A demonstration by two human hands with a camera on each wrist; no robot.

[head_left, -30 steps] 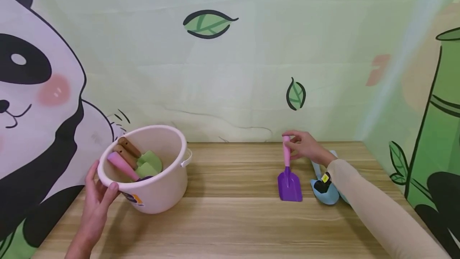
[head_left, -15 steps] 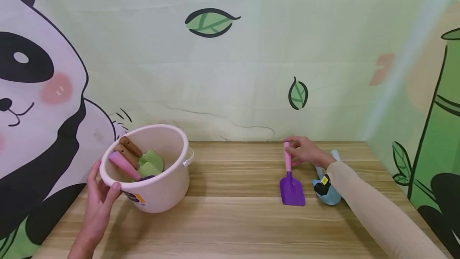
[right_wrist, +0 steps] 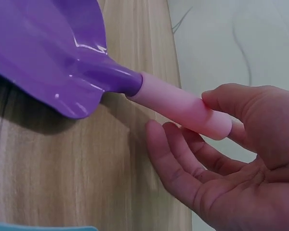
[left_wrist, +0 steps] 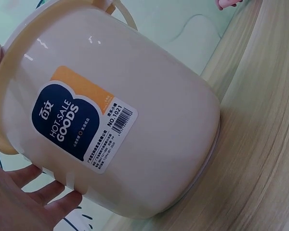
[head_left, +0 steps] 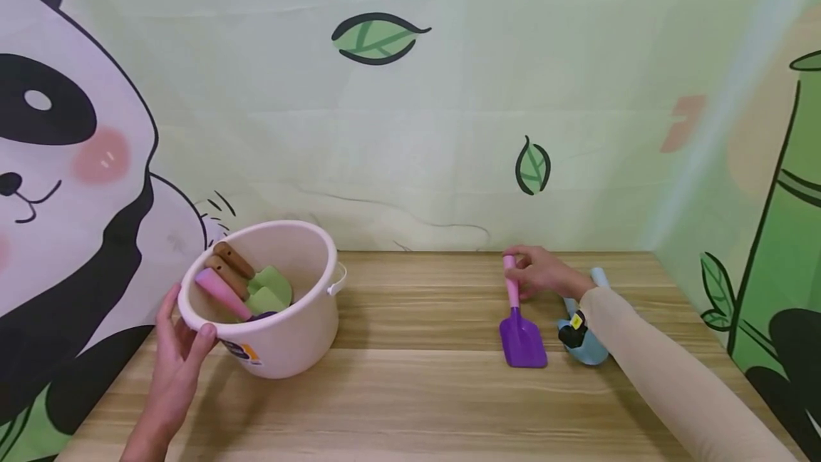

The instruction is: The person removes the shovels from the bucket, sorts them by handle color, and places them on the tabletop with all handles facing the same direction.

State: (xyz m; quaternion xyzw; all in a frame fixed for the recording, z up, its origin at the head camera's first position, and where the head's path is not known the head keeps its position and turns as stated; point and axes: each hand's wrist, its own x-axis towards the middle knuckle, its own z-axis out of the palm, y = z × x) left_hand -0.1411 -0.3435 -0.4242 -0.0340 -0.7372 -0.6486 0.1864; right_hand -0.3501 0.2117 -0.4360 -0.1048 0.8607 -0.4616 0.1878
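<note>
The person's left hand (head_left: 173, 369) is holding the white bucket (head_left: 288, 348) at its left side, the thumb and index finger spreading apart at the rim while other fingers are resting against the outer wall. The bucket is standing on the wooden table (head_left: 417, 405), and its wall is bearing a label (left_wrist: 82, 120) in dark blue, orange and white. That label is reading "HOT-SALE GOODS" in English, with Chinese characters sitting above and "NO.1021" running beside a barcode (the finest lines are too small to make out surely). Inside, two brown handles (head_left: 234, 261), green blades (head_left: 269, 291) and a pink handle (head_left: 220, 291) are lying together.

Well apart, the right hand (head_left: 545, 271) is pinching the purple shovel (head_left: 522, 341) near the end of its pink grip (right_wrist: 178, 106), between thumb and fingers. The shovel's blade is casting a shadow on the table; whether it is touching the wood, I cannot tell. A light blue shovel (head_left: 591, 355) is lying nearby, partly hidden behind a black wrist device (head_left: 571, 334) showing a yellow mark.
</note>
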